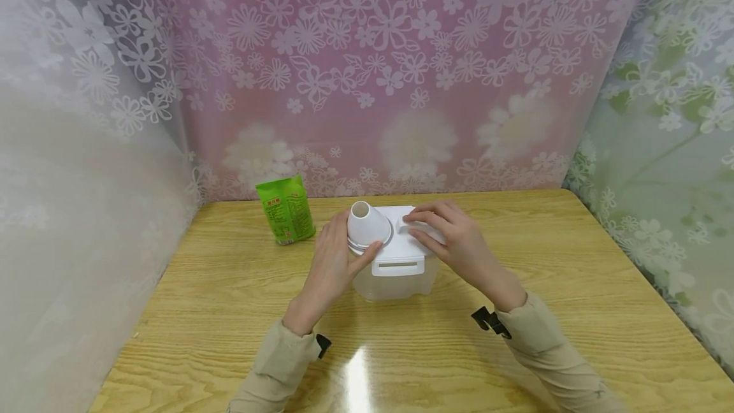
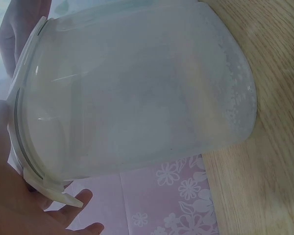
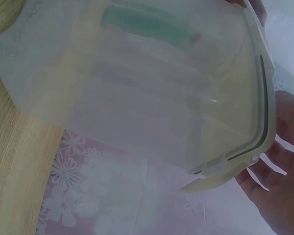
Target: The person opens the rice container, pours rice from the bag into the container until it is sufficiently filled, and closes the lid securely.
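A see-through container (image 1: 395,285) with a white lid (image 1: 410,246) stands upright on the table. A hollow white cone (image 1: 367,225) sits on the lid's left part. My left hand (image 1: 332,260) grips the lid's left side, thumb by the cone's base and fingers along the far left. At the lid's middle, my right hand (image 1: 453,241) pinches a small raised white flap (image 1: 401,224) between thumb and fingers. The front latch (image 1: 398,266) hangs over the lid's edge. In the left wrist view, the back latch (image 2: 54,193) juts outward near my left fingers.
A green printed packet (image 1: 285,210) stands on the wooden table (image 1: 241,311), behind and left of the container. Flowered curtains (image 1: 378,81) enclose the table's back and both sides.
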{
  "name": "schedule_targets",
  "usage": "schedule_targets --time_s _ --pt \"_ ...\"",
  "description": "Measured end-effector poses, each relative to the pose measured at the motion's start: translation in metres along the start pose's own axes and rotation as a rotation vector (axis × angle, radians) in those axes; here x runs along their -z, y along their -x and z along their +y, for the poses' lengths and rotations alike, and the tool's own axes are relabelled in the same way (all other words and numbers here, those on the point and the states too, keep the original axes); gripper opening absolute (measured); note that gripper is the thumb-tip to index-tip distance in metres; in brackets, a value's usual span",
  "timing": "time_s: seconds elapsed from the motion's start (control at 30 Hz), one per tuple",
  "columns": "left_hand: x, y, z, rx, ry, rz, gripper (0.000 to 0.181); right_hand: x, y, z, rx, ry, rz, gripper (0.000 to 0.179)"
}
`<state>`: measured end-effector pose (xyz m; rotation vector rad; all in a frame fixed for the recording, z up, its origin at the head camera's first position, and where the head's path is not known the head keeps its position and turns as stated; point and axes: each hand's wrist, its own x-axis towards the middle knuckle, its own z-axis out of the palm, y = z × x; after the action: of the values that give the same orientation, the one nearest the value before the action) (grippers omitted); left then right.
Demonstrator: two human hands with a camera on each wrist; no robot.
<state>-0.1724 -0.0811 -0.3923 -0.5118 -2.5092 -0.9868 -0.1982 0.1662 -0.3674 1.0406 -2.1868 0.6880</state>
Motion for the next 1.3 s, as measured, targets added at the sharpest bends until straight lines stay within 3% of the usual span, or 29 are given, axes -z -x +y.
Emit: schedule_targets --time_s 0.23,0.6,1.3 --pt "0.0 0.0 0.0 -0.001 0.009 0.003 0.07 -0.005 -0.002 0.001 0.041 0.027 0.002 0.033" --pt "0.0 0.0 0.0 0.006 0.003 -0.005 0.071 -0.009 -0.009 -0.005 0.009 0.173 -0.032 0.021" --pt "0.003 0.0 0.0 -0.002 0.001 -0.015 0.074 -0.012 -0.01 -0.004 0.021 0.184 -0.023 0.021"
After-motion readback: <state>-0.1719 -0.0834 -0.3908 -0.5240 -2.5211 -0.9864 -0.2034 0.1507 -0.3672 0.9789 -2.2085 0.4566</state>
